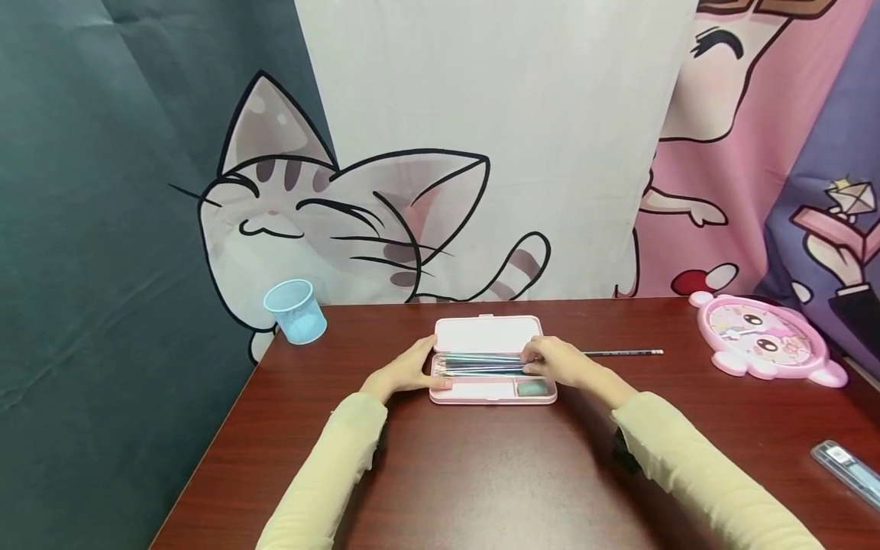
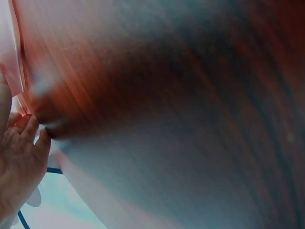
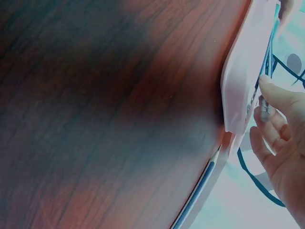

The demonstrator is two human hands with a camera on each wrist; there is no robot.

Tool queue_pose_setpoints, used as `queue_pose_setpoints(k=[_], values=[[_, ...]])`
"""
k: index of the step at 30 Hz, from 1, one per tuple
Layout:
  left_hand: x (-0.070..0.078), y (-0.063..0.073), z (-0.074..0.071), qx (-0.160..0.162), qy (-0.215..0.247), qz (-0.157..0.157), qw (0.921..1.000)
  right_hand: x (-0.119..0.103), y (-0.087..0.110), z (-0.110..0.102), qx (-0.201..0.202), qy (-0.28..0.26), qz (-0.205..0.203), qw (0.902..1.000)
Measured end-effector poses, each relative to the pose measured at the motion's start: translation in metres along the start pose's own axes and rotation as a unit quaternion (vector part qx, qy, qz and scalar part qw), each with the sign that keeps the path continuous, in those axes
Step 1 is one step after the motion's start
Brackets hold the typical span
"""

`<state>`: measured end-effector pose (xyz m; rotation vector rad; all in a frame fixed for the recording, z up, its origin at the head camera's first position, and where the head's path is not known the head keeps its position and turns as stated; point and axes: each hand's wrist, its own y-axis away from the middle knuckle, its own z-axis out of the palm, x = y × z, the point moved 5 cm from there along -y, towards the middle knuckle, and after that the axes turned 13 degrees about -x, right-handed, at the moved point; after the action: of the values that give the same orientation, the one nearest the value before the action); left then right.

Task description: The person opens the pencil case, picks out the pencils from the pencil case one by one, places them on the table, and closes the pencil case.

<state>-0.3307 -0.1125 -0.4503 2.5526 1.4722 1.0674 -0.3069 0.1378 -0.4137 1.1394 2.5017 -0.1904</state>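
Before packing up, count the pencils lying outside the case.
1: a dark pencil on the table, right of the case, partly behind the right hand. The sleeves may hide others.

A study corner is suggested by the pencils [image 1: 480, 366] and open pencil case [image 1: 488, 334] laid out on a wooden table [image 1: 488, 481], which is backed by hanging cloth [image 1: 571, 145] printed with cartoons; whether this is set in a home or classroom cannot be told.

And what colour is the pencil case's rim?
The pencil case's rim is pale pink, best in head view.
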Motion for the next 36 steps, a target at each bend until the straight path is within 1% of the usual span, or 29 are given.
queue_pose_setpoints(k=[4,7,10,13,18,24,30,33,36], values=[[0.001,0.0,0.001,-0.004,0.005,-0.004,1.0,0.007,0.006,-0.008,0.039,-0.024,-0.031,0.9985],[0.0,0.0,0.001,-0.005,0.009,-0.007,0.9999,0.014,0.015,-0.018,0.073,-0.036,-0.044,0.9957],[-0.003,0.001,0.0,-0.007,0.01,-0.015,0.9998,0.022,0.026,-0.029,0.101,-0.036,-0.048,0.9931],[-0.005,0.003,-0.002,-0.003,0.009,-0.013,0.9999,0.031,0.041,-0.038,0.124,-0.033,-0.05,0.9904],[-0.006,0.005,-0.004,-0.001,0.003,-0.008,1.0,0.043,0.067,-0.05,0.156,-0.011,-0.059,0.986],[-0.006,0.004,-0.004,-0.002,0.008,-0.007,0.9999,0.063,0.098,-0.061,0.174,0.01,-0.053,0.9833],[-0.002,0.001,-0.002,-0.011,0.011,-0.007,0.9999,0.086,0.129,-0.062,0.187,0.028,-0.025,0.9816],[0.0,0.0,-0.001,-0.013,0.009,-0.011,0.9998,0.097,0.14,-0.057,0.19,0.04,-0.011,0.981],[-0.001,-0.001,0.0,-0.012,0.01,-0.012,0.9998,0.107,0.143,-0.053,0.186,0.051,-0.003,0.9812]])
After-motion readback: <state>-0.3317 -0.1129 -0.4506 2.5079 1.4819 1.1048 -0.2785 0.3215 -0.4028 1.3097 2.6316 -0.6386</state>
